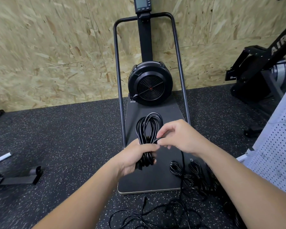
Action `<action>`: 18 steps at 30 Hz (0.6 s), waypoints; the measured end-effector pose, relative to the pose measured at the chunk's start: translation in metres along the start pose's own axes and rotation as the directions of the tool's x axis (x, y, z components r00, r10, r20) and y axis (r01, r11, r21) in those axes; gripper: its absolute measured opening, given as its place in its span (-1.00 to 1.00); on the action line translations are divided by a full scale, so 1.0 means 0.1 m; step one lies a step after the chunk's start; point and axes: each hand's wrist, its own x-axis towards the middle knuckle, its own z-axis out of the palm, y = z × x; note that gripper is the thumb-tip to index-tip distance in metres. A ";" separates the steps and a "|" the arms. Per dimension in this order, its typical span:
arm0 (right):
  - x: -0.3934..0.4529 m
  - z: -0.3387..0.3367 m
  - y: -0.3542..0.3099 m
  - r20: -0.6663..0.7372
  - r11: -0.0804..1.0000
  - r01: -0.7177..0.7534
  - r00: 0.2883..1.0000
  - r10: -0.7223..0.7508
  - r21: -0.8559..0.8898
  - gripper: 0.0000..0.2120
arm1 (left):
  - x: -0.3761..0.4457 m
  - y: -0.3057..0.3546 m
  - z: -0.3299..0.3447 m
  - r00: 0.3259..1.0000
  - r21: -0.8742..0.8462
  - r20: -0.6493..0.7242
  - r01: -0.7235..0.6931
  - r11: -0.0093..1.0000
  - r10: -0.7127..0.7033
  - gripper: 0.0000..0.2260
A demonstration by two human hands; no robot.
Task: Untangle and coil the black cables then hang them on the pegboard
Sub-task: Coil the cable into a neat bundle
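- Coiled black cable [148,129] sits upright in front of the person, over the dark base board [165,111] of a fan machine [149,84]; its loops rise above the left hand [135,158], whose fingers are curled tight round the bundle's lower part.
- Right hand [180,137] pinches the cable's free tail at the coil's waist, fingertips narrow, apparently wrapping it round the loops.
- Risk, as I judge it: if the left grip slackens while the tail is wound, the loops could spring apart and the coil would need redoing. The tail runs down to the floor, so a snag there could jerk the wrap loose.
- Finished bundles [196,176] lie on the board's near right corner; a loose tangle of cable [155,214] sprawls on the speckled floor [64,146] below, still to be sorted.
- White pegboard [276,146] stands at the right edge, near the bundles; the loose cable underfoot lies between the person and it.
- Metal bar [18,177] rests on the floor at left, well apart.
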 end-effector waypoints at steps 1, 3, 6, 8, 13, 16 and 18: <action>0.02 -0.02 0.02 -0.035 1.000 -0.014 0.999 0.015 0.007 -0.81 | 0.03 0.00 -0.01 1.000 -0.017 -0.014 -0.014 1.000 0.014 -0.91; 0.04 -0.04 0.10 -0.032 0.996 -0.083 0.996 0.083 -0.024 -0.68 | 0.06 0.01 -0.03 0.998 -0.075 -0.064 -0.034 0.997 0.029 -0.79; 0.00 0.02 0.25 0.077 0.980 -0.189 0.978 0.193 -0.057 -0.66 | 0.10 0.06 -0.09 0.991 -0.186 -0.125 -0.073 0.980 0.050 -0.60; -0.02 0.05 0.31 0.059 0.978 -0.204 0.977 0.207 -0.049 -0.82 | 0.12 0.08 -0.14 0.985 -0.218 -0.160 -0.105 0.970 0.071 -0.61; 0.03 0.01 0.19 -0.205 0.988 -0.092 0.972 0.117 0.126 -0.96 | 0.15 0.07 -0.25 0.943 -0.012 -0.327 -0.065 0.998 0.058 -0.75; 0.02 0.07 0.01 -0.315 0.978 0.002 0.947 0.065 0.207 -0.93 | 0.11 0.03 -0.25 0.953 0.160 -0.293 -0.025 0.987 0.072 -0.98; 0.01 0.13 -0.06 -0.344 0.983 0.042 0.939 0.023 0.181 -0.91 | 0.09 -0.02 -0.20 0.969 0.188 -0.236 -0.035 0.982 0.080 -0.94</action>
